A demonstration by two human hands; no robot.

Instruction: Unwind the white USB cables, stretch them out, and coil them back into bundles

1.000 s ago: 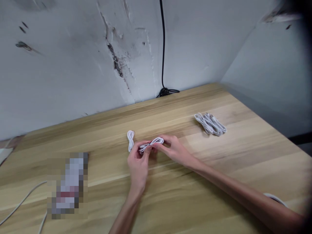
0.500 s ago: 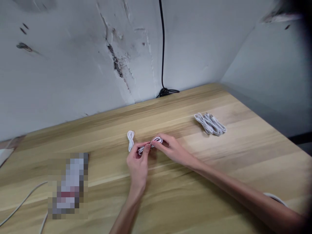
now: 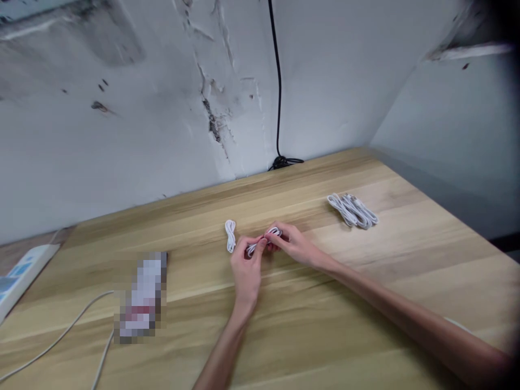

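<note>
Between my two hands, just above the wooden table (image 3: pixel 300 325), is a white cable (image 3: pixel 252 249) folded into a small bundle. My left hand (image 3: pixel 247 265) pinches its left part with thumb and fingers. The fingers of my right hand (image 3: pixel 294 244) are closed on its middle and right part, and its loops stick out at both ends. The fingertips meet at the middle and hide that part of the cable. Just left of the hands lies a second white cable bundle (image 3: pixel 230 235), tied narrow at its middle.
Several white cables lie bundled (image 3: pixel 353 211) at the back right. A pixelated object (image 3: pixel 142 298) rests at left, by a thin cord (image 3: pixel 77 325). A white power strip (image 3: pixel 30 271) is at the far left. A black cord (image 3: pixel 278 81) hangs down the cracked wall (image 3: pixel 162 135).
The camera view has shifted, so everything appears further right and more of the power strip shows. Both hands keep hold of the same cable, with little change in the fingers.
</note>
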